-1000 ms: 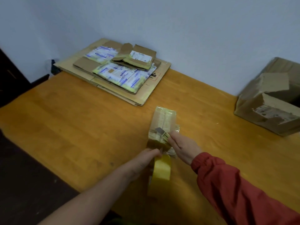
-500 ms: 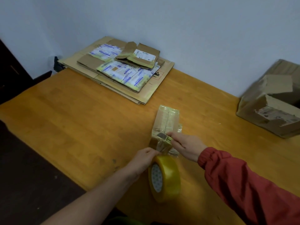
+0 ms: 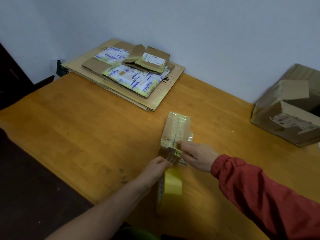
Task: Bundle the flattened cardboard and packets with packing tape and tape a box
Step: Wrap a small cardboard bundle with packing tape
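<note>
A small taped cardboard box (image 3: 176,129) lies on the wooden table (image 3: 86,135) in front of me. My right hand (image 3: 195,155), in a red sleeve, pinches the box's near end, fingers on its top and side. My left hand (image 3: 156,168) grips the yellow tape roll (image 3: 170,186), which hangs blurred just below the box's near end. A strip of tape runs from the roll up to the box. A stack of flattened cardboard (image 3: 155,97) with printed packets (image 3: 131,78) on top lies at the far edge by the wall.
A large open cardboard box (image 3: 285,116) with torn flaps sits at the right by the wall. Dark furniture (image 3: 12,73) stands at the far left. The table's near edge runs diagonally at lower left, with dark floor beyond it.
The tape roll has swung under my left hand and now hangs edge-on and blurred. My right hand stays on the small box's near end. The view has shifted slightly.
</note>
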